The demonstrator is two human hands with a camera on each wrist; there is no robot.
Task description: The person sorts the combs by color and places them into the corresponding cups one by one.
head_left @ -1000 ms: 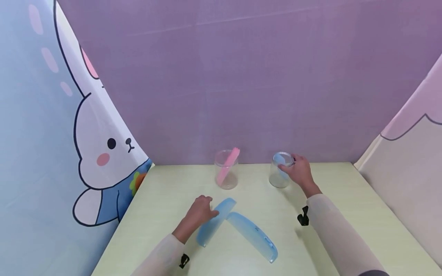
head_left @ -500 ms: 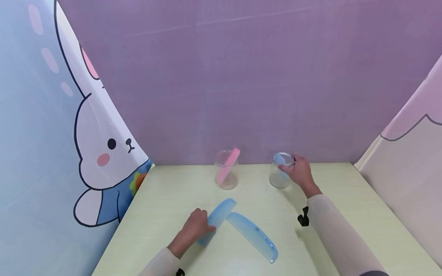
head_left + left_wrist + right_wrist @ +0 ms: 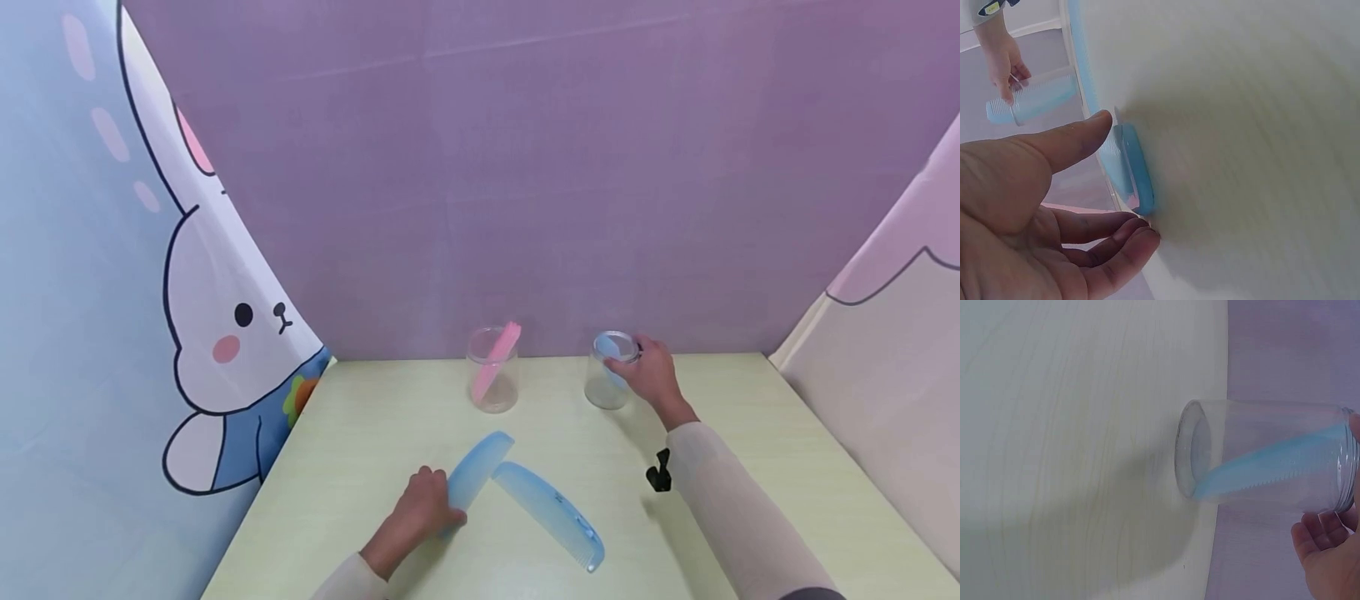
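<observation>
In the head view my left hand (image 3: 423,504) is over the near end of a blue comb (image 3: 474,475) lying on the table. The left wrist view has the thumb and the curved fingers apart, one on each side of the comb's end (image 3: 1138,169). A second blue comb (image 3: 551,512) lies slanted just to the right, its far end close to the first. My right hand (image 3: 649,371) holds a clear jar (image 3: 606,393) by its rim, thumb on one side and fingers on the other. Inside this jar leans a blue comb (image 3: 1260,465), teeth showing through the wall.
Another clear jar (image 3: 495,402) stands left of the held one, with a pink comb-like piece (image 3: 497,360) leaning out of it. Behind the pale table (image 3: 720,383) hangs a purple cloth (image 3: 480,183). A rabbit-print cloth (image 3: 217,333) hangs at the left.
My left hand has moved toward me along the left comb, from beside its middle to its near end. The right hand, the jars and both combs on the table stay put.
</observation>
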